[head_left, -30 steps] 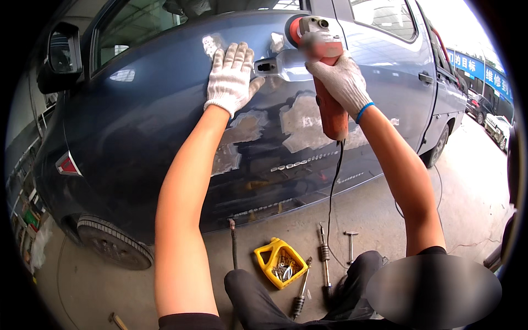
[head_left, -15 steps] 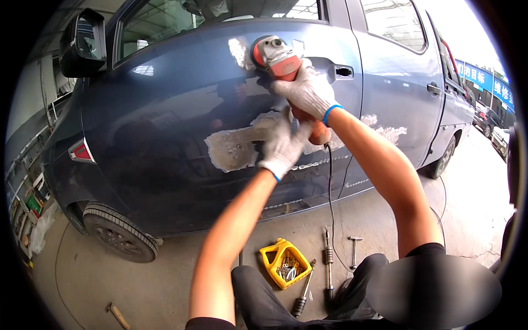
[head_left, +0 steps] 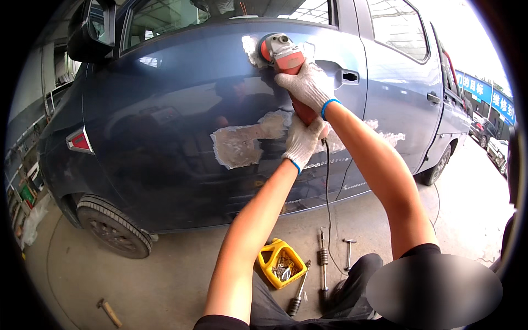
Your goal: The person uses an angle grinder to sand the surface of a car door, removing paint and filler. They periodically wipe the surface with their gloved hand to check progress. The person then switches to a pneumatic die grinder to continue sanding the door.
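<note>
Both my hands, in white knit gloves with blue cuffs, hold a red and silver angle grinder (head_left: 288,59). My right hand (head_left: 308,85) is wrapped round its body just behind the head. Lower down, my left hand (head_left: 301,137) closes round the rear of the handle, near the cord (head_left: 328,187). The grinder's disc lies against or very close to the blue car door (head_left: 165,121), beside a bare, sanded patch (head_left: 251,50) under the window. A larger sanded patch (head_left: 236,147) spreads over the door's middle, left of my left hand.
On the floor stands a cut-open yellow jug (head_left: 281,283) with small metal pieces inside. Two slide-hammer-like rods (head_left: 323,264) and a T-handled tool (head_left: 350,253) lie near my legs. A hammer (head_left: 110,313) lies at lower left. The side mirror (head_left: 92,30) juts out at upper left.
My left hand, which was loose and blurred beside the grinder, has moved right and now grips its rear. The view has shifted slightly; the grinder stays by the upper patch.
</note>
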Tool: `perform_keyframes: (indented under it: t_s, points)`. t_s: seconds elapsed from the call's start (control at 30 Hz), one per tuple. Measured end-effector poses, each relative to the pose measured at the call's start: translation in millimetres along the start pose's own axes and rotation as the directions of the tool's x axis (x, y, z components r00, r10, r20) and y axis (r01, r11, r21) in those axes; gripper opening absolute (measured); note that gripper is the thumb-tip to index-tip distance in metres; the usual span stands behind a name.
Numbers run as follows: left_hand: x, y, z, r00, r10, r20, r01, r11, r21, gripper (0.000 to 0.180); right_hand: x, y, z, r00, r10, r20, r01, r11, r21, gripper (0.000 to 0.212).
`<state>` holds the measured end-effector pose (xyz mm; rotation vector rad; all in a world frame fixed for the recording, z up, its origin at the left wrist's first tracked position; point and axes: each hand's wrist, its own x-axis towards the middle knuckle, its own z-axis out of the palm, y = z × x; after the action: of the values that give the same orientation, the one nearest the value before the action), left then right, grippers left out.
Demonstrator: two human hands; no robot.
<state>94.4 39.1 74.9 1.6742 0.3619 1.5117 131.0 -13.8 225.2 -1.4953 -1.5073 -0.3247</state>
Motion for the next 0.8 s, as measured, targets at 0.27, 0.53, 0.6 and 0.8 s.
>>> perform_keyframes:
  t_s: [0.27, 0.53, 0.6, 0.8]
  points:
    - [16, -4, -6, 0.996, 0.093, -0.004, -0.093, 0.991, -0.091, 0.086, 15, -8, 4, 0.999, 0.008, 0.041, -0.009, 1.000, 0.022, 0.077]
    - [22, 5, -7, 0.992, 0.095, -0.078, -0.102, 0.991, -0.084, 0.074, 25, -7, 5, 1.000, 0.008, 0.011, -0.009, 0.996, 0.086, 0.080]
    - [20, 15, -1, 0.987, 0.101, -0.126, -0.116, 0.986, -0.121, 0.069, 26, -9, 7, 0.997, -0.058, 0.041, 0.056, 0.998, 0.037, 0.078]
    - [21, 50, -16, 1.000, 0.018, -0.022, -0.023, 0.975, -0.221, 0.059, 35, -27, -2, 1.000, -0.002, 0.023, 0.002, 1.000, 0.031, 0.073]
